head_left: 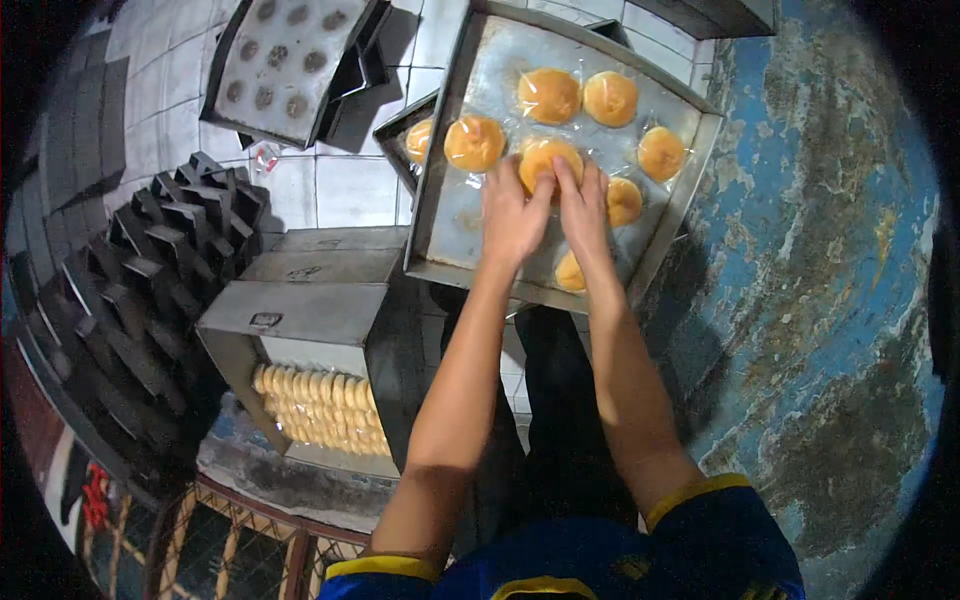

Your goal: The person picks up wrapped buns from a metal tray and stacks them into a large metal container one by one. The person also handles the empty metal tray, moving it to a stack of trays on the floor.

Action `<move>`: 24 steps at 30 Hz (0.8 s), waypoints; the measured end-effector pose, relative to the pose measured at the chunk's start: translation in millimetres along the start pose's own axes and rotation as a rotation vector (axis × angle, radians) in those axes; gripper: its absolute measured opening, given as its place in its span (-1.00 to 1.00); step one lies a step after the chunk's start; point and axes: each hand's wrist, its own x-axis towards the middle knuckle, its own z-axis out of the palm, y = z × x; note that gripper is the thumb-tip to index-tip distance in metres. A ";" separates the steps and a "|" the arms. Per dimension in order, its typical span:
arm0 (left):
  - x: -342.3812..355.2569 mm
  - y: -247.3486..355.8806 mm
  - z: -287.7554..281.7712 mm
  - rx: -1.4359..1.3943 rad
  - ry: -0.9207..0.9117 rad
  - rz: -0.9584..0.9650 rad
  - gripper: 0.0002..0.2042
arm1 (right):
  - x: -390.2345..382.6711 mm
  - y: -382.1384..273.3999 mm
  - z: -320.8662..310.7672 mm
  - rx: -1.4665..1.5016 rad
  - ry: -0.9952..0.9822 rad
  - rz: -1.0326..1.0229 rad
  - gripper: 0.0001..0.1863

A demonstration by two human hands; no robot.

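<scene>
A round golden bun [549, 158] sits between my two hands over the baking tray [450, 240]. My left hand [514, 218] grips its near left side, and my right hand [583, 208] closes on its near right side, the thumbs close together on it. Clear plastic film shows around several of the other buns on the tray. Left of my hands lies one wrapped bun [474, 143]; beyond them are another bun [549, 96] and a paler-edged bun [610, 98]. To the right a bun [661, 154] rests near the tray's wall. My right forearm partly covers a bun [570, 272].
At left stands an open metal box [300, 295] with rows of small wrapped pale baked goods [325, 405]. Dark metal tins [170, 235] are stacked beyond it. A spotted baking tray [283, 60] lies at the far left. A worn blue wall [810, 250] rises at right.
</scene>
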 end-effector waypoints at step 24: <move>198.2 107.3 -55.9 0.533 -0.879 0.180 -0.04 | 58.8 -94.4 40.5 1.432 0.323 0.514 -0.12</move>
